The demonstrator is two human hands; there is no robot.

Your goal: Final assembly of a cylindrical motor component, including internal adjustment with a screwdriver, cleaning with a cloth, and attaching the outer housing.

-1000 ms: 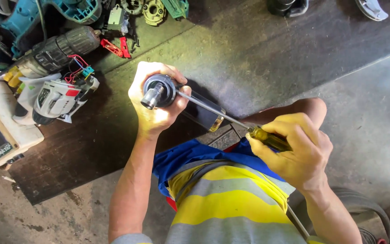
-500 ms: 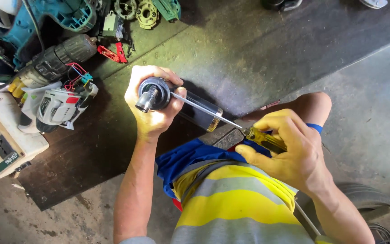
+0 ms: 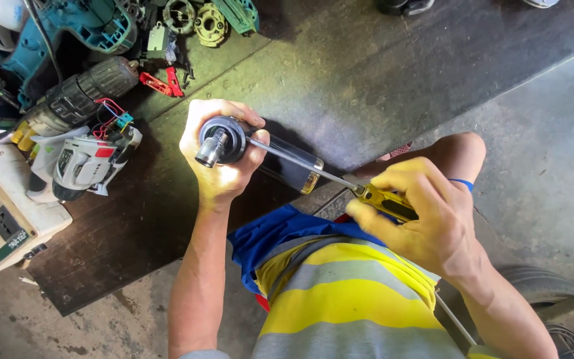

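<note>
Nearest the camera I note a yellow and grey striped shirt [image 3: 353, 299] over blue cloth. My right hand [image 3: 426, 219] is clenched around the yellow handle of a screwdriver [image 3: 386, 201], whose thin shaft runs up and left. My left hand [image 3: 217, 166] grips a dark cylindrical drill motor unit [image 3: 260, 156] near its metal chuck end, which points towards the camera; the body slants away towards my knee. The screwdriver tip meets the unit just beside the front collar, at the left thumb. Whether it is seated in a screw head I cannot tell.

To do this step well, I judge the shaft should stay in line with the fastener, pressure be steady, and the left grip keep the unit from rolling, with fingers clear of the tip.

Beyond the hands lies a dark board on the concrete floor [image 3: 533, 146]. At far left sit an opened grey drill housing with exposed wires [image 3: 84, 163], a dark drill body [image 3: 81, 90], a teal tool casing [image 3: 81, 26], red clips [image 3: 161, 83] and a beige socket box [image 3: 1, 233].
</note>
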